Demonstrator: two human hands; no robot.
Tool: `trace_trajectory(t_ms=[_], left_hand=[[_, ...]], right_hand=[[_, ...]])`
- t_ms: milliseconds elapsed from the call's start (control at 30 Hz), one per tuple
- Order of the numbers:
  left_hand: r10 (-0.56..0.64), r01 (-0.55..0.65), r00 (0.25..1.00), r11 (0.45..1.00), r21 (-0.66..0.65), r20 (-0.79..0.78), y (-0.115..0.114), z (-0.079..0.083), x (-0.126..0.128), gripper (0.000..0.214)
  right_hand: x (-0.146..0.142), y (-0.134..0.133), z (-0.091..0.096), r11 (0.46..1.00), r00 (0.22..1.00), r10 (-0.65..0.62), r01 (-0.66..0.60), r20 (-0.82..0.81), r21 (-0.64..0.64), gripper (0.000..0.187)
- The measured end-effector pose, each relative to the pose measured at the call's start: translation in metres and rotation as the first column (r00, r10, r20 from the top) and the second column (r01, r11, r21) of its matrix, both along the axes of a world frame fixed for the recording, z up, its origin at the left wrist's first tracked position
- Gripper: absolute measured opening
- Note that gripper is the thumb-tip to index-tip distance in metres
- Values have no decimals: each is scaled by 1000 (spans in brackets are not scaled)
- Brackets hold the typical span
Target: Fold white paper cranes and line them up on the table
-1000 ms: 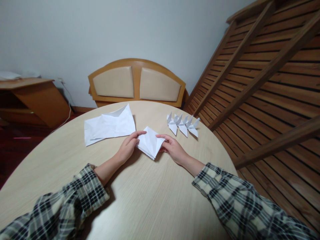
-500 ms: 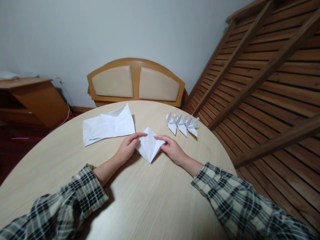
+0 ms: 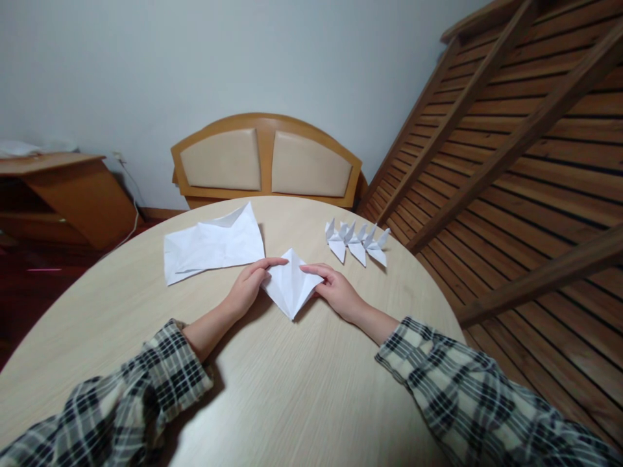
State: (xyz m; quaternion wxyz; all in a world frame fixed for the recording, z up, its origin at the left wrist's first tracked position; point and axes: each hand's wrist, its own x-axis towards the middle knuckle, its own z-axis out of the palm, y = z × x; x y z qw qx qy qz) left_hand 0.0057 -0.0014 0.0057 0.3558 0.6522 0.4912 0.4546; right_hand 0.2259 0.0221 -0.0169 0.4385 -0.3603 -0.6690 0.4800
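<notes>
Between my hands is a folded white paper [image 3: 291, 285], diamond-shaped with creases running to its lower tip. My left hand [image 3: 249, 285] grips its left corner, the index finger lying along the upper left edge. On the other side my right hand [image 3: 338, 292] pinches the right corner between thumb and fingers. Three or more folded paper cranes [image 3: 357, 244] stand in a row beyond my right hand. Past my left hand lie loose white paper sheets [image 3: 214, 243], overlapping, with one corner lifted.
The round, pale wooden table [image 3: 272, 389] carries all the paper. Behind it stands a wooden headboard [image 3: 266, 155] with two cream padded panels. A slatted wooden frame [image 3: 516, 162] leans at the right. At the far left is a brown desk [image 3: 82, 201] with a cable beside it.
The whole view has shifted very slightly. Both hands keep their hold on the folded paper, whose lower part looks a little flatter and wider.
</notes>
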Motion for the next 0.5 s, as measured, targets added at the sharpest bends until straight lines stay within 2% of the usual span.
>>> trace_trajectory(t_ms=[233, 500], left_hand=[[-8, 8, 1000, 1000, -24, 22, 2, -2, 0, 50], [-78, 77, 997, 996, -47, -11, -1, 3, 2, 46]], right_hand=[[-2, -3, 2, 981, 992, 16, -40, -128, -190, 44], [0, 1, -4, 985, 995, -13, -5, -104, -171, 43]])
